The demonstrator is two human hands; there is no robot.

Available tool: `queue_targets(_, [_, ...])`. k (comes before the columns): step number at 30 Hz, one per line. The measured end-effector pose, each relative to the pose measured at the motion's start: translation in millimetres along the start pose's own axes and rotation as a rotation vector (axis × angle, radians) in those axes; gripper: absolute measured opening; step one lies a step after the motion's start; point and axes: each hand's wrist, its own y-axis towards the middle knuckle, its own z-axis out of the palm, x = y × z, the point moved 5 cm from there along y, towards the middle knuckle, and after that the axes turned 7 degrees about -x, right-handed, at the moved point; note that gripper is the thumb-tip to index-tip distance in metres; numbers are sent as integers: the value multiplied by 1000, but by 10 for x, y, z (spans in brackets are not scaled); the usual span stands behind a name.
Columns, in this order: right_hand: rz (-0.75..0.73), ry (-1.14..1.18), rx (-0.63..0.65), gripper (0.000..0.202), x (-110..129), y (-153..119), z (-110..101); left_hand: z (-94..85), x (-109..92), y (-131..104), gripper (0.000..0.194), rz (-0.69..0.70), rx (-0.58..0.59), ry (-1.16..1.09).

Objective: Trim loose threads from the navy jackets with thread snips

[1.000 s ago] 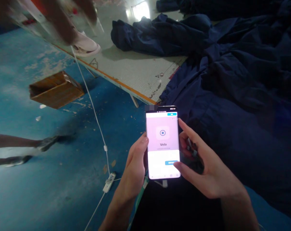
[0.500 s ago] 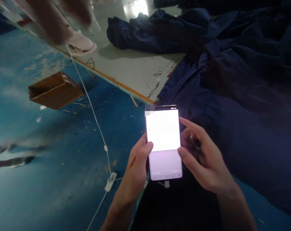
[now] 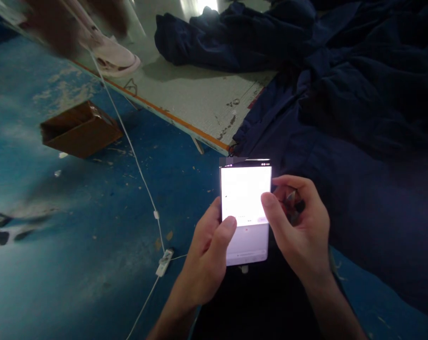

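A smartphone (image 3: 247, 243) with a bright lit screen is held upright in front of me. My left hand (image 3: 210, 250) grips its left side, thumb lying over the edge of the screen. At the right side, my right hand (image 3: 298, 226) has its thumb over the screen and its index finger near the phone's edge. Tucked in the curled fingers of that hand is a small dark and metallic object (image 3: 290, 198), mostly hidden. A white plug (image 3: 245, 269) shows just below the phone's lower end.
Dark blue cloth (image 3: 358, 160) drapes over the worn table (image 3: 196, 104) and hangs at my right. A pale shoe (image 3: 116, 59) rests on the table. On the blue floor (image 3: 104, 226) are a cardboard box (image 3: 81, 134) and a power strip (image 3: 164, 263) with a white cord (image 3: 130, 141).
The phone and left hand have shifted slightly right in view. My right thumb has moved up and over the screen from its right edge, and the right index finger has bent more.
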Motion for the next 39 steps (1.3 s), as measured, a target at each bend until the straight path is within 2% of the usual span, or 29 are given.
queue_targets(5, [35, -26, -33, 25, -19, 20, 21, -24, -9, -26, 46, 41, -22, 84])
queue_targets(11, [-16, 44, 52, 8, -22, 12, -30, -20, 28, 8, 50, -7, -32, 37])
queue_targets(13, [-19, 90, 121, 15, -49, 7, -63, -20, 44, 8, 50, -16, -24, -6])
queue_targets(18, [-16, 186, 413, 48, -106, -17, -74, -47, 41, 1, 45, -6, -40, -69])
queue_targets(21, [-25, 157, 399, 54, -122, -7, -94, -43, 44, 0, 45, -12, -41, -63])
queue_targets(29, [-3, 220, 417, 45, -92, 15, -140, -70, 172, 31, 42, -13, -18, -163])
queue_targets(39, [-10, 227, 406, 45, -108, 23, -144, -72, 143, -1, 45, -29, -7, -180])
